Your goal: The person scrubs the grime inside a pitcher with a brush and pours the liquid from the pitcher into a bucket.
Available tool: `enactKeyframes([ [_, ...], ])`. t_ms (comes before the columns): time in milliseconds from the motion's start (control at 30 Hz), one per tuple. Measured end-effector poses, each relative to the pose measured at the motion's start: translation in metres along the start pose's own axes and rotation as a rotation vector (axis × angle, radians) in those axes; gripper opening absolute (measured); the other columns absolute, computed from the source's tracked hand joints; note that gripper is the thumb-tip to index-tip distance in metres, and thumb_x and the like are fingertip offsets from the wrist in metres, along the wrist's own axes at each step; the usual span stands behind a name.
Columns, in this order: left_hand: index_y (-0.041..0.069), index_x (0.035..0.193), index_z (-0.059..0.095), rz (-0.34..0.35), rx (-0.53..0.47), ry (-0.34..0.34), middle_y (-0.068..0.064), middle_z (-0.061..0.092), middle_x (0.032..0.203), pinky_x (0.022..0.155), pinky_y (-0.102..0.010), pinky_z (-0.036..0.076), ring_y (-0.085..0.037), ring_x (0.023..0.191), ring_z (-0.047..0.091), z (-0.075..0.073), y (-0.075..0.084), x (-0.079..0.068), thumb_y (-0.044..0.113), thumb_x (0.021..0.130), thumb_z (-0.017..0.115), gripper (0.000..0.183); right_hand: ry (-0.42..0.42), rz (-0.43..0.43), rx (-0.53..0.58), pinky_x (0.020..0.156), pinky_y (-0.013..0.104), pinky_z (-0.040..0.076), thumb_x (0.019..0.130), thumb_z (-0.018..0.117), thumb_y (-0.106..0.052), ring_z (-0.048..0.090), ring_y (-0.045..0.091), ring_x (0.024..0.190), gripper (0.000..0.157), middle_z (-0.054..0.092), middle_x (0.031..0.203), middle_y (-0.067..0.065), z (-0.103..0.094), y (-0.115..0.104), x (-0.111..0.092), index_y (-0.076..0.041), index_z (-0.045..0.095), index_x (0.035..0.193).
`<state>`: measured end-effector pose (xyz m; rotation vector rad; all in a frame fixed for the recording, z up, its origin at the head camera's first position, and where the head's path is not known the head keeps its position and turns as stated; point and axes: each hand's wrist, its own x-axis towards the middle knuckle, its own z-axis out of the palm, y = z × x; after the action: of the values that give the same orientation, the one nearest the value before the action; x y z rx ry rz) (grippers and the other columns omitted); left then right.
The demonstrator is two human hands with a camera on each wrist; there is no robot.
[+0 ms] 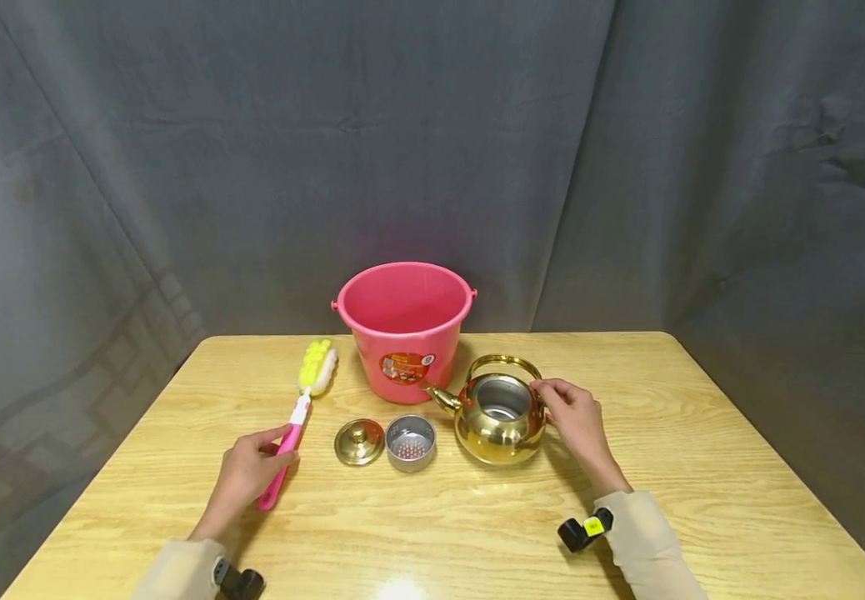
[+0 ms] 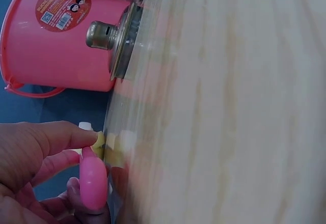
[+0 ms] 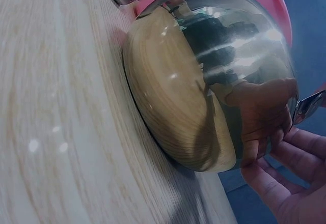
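Note:
My left hand (image 1: 247,472) grips the pink handle of a cleaning brush (image 1: 281,472), whose yellow-and-white sponge head points away toward the bucket side. In the left wrist view the rounded handle end (image 2: 93,183) sits between thumb and fingers. At the right, a shiny gold teapot (image 1: 500,442) stands lidless, spout to the left, handle raised. My right hand (image 1: 578,419) holds it at the right foot of its handle, fingertips against the body in the right wrist view. Left of the teapot are a perforated metal strainer (image 1: 411,442) and a gold lid (image 1: 358,443), knob up.
A pink bucket (image 1: 406,354) with a red label stands behind the strainer and lid, near the table's back edge. The wood-grain table (image 1: 417,533) meets a grey curtain (image 1: 327,150) at the back.

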<state>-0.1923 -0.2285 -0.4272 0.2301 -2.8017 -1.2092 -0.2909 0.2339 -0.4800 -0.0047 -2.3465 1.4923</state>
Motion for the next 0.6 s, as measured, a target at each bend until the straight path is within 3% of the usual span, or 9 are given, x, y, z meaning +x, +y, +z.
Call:
enactKeyframes([
  [367, 0.005, 0.121, 0.055, -0.009, -0.010, -0.001, -0.013, 0.059, 0.090, 0.048, -0.027, 0.047, -0.017, 0.067, 0.055, 0.0017, -0.0002, -0.0018, 0.012, 0.072, 0.070, 0.052, -0.005, 0.006, -0.006, 0.059, 0.030, 0.051, 0.075, 0.045, -0.068, 0.057, 0.008, 0.086, 0.044, 0.062, 0.092, -0.012, 0.0002, 0.0004, -0.0008, -0.033, 0.064, 0.093],
  [600, 0.006, 0.120, 0.055, -0.035, -0.028, -0.016, -0.013, 0.058, 0.094, 0.039, -0.026, 0.043, -0.012, 0.051, 0.049, 0.0021, 0.0026, -0.0015, 0.004, 0.067, 0.069, 0.055, -0.005, 0.015, 0.010, 0.059, 0.031, 0.051, 0.074, 0.046, -0.068, 0.057, 0.009, 0.086, 0.045, 0.062, 0.093, -0.011, -0.0005, -0.0019, -0.0008, -0.032, 0.064, 0.093],
])
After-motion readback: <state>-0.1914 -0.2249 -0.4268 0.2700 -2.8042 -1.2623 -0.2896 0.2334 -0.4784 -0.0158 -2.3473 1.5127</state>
